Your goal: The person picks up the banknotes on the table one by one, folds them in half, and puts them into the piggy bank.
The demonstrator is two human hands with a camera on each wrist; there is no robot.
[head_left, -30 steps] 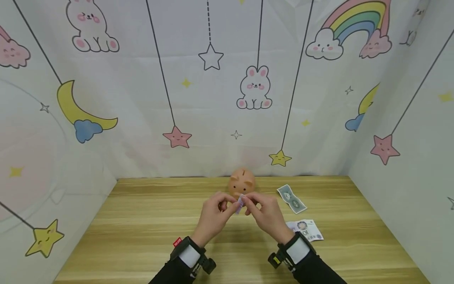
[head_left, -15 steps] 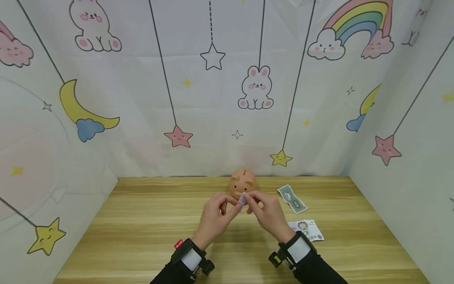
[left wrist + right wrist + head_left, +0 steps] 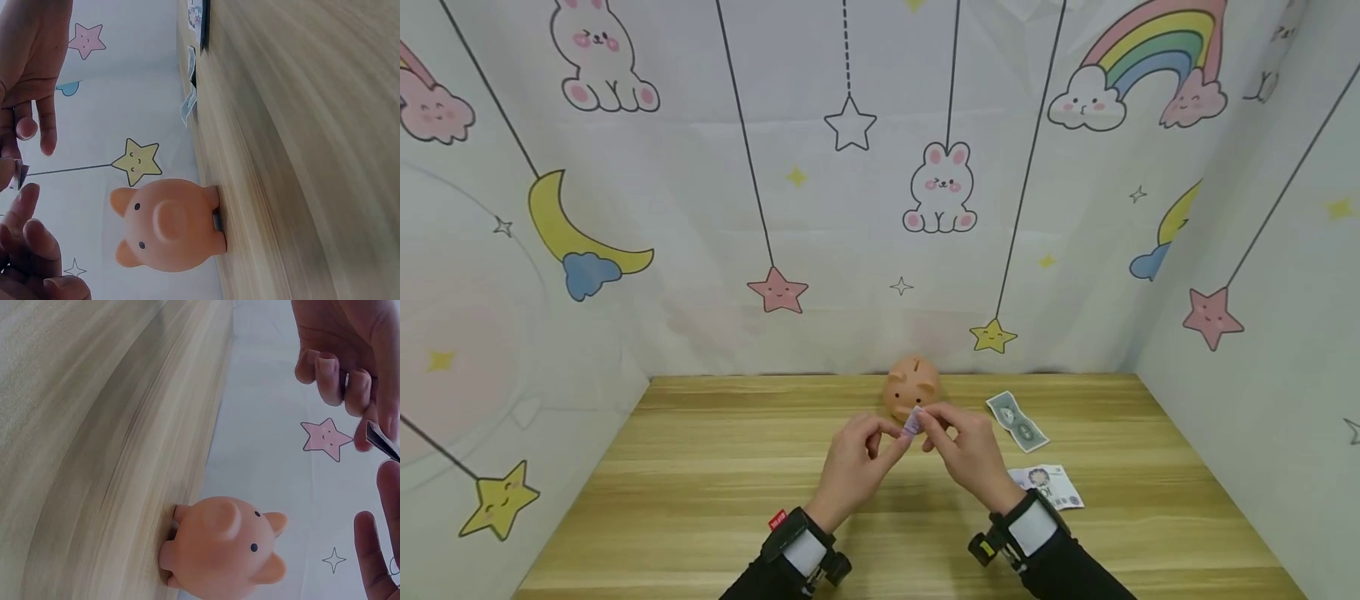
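Observation:
A small purple folded banknote is held up between both hands, in front of the piggy bank. My left hand pinches its lower end with thumb and forefinger. At its upper end my right hand pinches it the same way. In the left wrist view the folded banknote is a narrow strip, largely covered by fingertips. The right wrist view shows the banknote edge-on. Behind the hands, the orange piggy bank stands upright on the table, facing me, its slot on top.
A green banknote with creases lies on the wooden table, right of the piggy bank. Closer to me, another purple-and-white banknote lies partly hidden by the right wrist. A printed cloth wall rises at the table's back edge.
The folded banknote has turned slightly, and its lower end no longer sticks out below the left thumb. The left fingers have shifted a little down it; the right hand has barely moved.

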